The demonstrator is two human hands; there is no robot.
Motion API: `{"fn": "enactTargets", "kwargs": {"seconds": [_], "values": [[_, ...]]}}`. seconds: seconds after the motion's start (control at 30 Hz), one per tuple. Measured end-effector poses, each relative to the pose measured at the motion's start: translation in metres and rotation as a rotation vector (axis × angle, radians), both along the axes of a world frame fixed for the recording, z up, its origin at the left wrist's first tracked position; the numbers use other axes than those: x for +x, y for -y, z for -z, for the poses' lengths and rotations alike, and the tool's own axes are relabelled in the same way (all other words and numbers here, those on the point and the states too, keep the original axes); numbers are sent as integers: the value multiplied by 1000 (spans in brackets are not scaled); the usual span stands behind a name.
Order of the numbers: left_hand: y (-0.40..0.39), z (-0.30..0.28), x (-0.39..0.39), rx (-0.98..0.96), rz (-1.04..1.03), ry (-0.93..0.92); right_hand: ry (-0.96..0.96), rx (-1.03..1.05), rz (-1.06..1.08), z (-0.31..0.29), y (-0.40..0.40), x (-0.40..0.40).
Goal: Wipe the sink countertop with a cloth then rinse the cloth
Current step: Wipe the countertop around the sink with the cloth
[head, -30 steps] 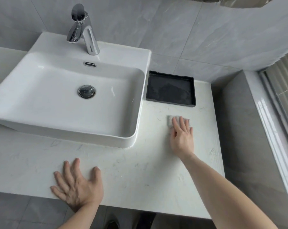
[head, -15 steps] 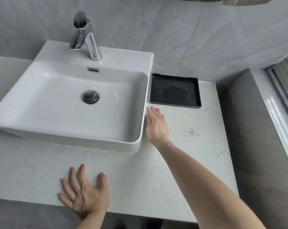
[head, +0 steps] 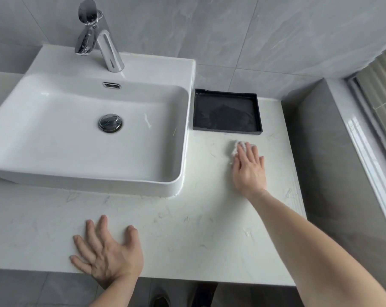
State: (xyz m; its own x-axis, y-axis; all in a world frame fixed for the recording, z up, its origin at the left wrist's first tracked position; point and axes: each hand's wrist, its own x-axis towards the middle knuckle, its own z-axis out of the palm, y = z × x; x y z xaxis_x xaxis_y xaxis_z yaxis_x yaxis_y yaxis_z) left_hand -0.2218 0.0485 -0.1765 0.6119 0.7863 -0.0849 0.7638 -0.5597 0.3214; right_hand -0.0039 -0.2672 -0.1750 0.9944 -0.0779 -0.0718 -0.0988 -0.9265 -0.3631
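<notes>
Step in hand: wiping, the first half of the task; rinsing not yet begun
Right hand (head: 249,167): flat, fingers straight and close together, pressing a small crumpled white cloth (head: 237,148) onto the white marble-veined countertop (head: 187,229)
Cloth position: under the fingertips, just in front of the shallow black rectangular tray (head: 226,111), to the right of the white rectangular ceramic basin (head: 87,134)
Left hand (head: 107,253): palm down on the counter's front edge, fingers spread, holding nothing, apparently bracing
Chrome tap (head: 99,36): no water seen running
Next move, as a judgement: sweep the unwiped counter, then gather the cloth, carry it into the basin and turn on the tap
</notes>
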Motion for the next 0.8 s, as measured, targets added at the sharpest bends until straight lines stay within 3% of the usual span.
{"fn": "enactTargets", "kwargs": {"seconds": [0.13,0.23,0.33,0.53,0.67,0.8], "values": [[0,0,0,-1,17,-15,7,-1,171,-8,66,-7],[1,-2,1,-5,28,-32,33,84,275,-20,71,-6],[0,-2,1,-5,26,-34,90,154,188,-29,30,-5],[1,-1,1,-5,17,-14,-54,86,-201,-19,-72,-7],[0,0,1,6,14,-3,-67,-16,-210,-6,-85,-9],[0,1,2,8,13,-3,-54,-18,-137,0,-39,-13]]}}
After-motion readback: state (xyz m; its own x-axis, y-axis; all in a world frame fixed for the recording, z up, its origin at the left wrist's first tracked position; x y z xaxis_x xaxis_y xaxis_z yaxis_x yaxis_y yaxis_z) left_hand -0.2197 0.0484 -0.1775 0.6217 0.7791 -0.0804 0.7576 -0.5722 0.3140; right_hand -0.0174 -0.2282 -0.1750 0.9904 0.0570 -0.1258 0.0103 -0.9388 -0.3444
